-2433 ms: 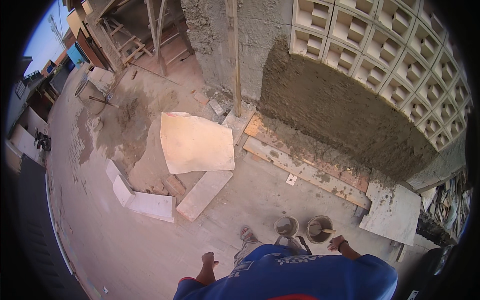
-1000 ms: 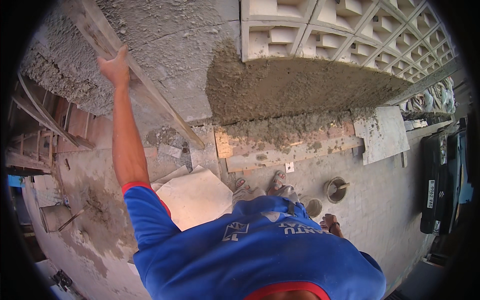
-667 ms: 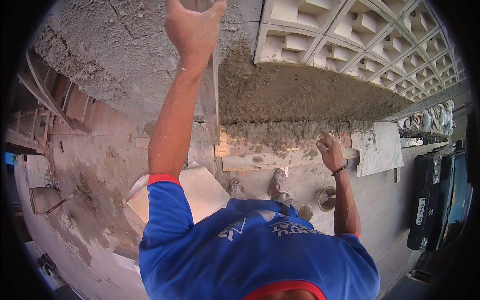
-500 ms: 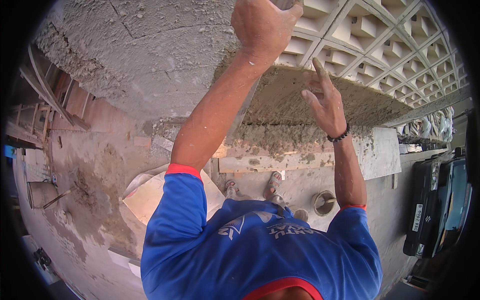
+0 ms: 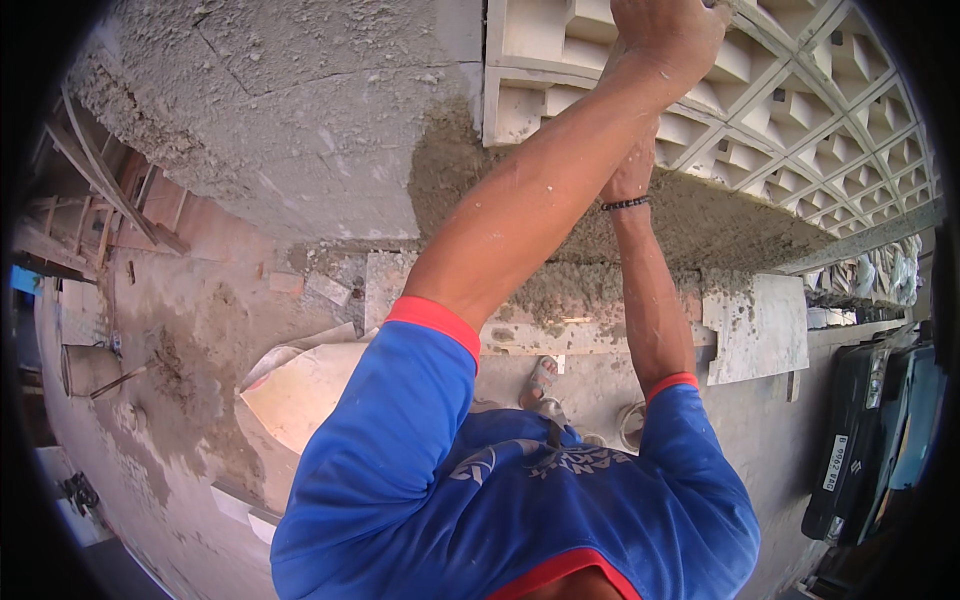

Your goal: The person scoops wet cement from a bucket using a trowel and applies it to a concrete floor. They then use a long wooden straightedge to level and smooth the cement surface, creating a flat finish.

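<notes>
A: Is there any writing in view?

B: Two places. White lettering (image 5: 580,463) crosses the blue shirt (image 5: 520,525), broken by folds, and one car (image 5: 858,400) at the right carries one white plate (image 5: 834,462) with dark characters.

A: And the hands?

B: Two, both raised at the far side, in front of the blocks (image 5: 800,110). The left hand (image 5: 668,40) is cut off by the far edge of the view, so I can't tell whether its fingers are spread or pinching something. The right hand (image 5: 632,172) is partly behind the left forearm, its fingers hidden; I can't tell their state either. One dark bracelet (image 5: 626,203) circles that wrist.

A: Where are the blocks, exactly?

B: Far right, in a pale grid partly covered by the left arm. One wet patch (image 5: 725,222) of mortar borders their near side.

A: Anything on the ground?

B: One pale sheet (image 5: 305,400) at the left, one board (image 5: 760,325) at the right, and one sandal (image 5: 540,381) between them. Farther left sits one drum (image 5: 88,370).
</notes>
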Demonstrator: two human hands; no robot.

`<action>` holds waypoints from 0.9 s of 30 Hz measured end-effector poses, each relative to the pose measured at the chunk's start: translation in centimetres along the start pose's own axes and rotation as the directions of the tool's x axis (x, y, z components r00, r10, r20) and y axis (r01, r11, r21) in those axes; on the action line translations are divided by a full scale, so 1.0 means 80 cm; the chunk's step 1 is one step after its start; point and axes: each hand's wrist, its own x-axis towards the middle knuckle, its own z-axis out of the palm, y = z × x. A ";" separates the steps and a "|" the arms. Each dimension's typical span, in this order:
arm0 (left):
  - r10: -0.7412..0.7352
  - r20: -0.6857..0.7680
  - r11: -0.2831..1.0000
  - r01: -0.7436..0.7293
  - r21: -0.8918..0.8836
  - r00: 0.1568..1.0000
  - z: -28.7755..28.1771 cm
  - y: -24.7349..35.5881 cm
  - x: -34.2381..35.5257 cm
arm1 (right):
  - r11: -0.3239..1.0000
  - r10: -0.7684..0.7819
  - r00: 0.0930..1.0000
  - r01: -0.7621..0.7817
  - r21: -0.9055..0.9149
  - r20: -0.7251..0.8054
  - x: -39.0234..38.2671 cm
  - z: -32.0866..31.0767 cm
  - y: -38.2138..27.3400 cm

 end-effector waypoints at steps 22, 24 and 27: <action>-0.645 0.751 -0.762 0.043 -0.646 -0.137 0.106 -0.272 -0.362 | 0.997 -0.057 0.982 0.065 0.035 -0.180 0.169 -0.079 -0.002; -0.667 0.734 -0.738 -0.022 -0.674 -0.128 0.118 -0.279 -0.357 | 0.997 -0.038 0.985 0.050 0.066 -0.166 0.173 -0.081 -0.006; -0.723 0.683 -0.688 0.015 -0.726 -0.100 0.129 -0.275 -0.350 | 0.994 -0.075 0.980 0.088 0.062 -0.183 0.184 -0.086 -0.008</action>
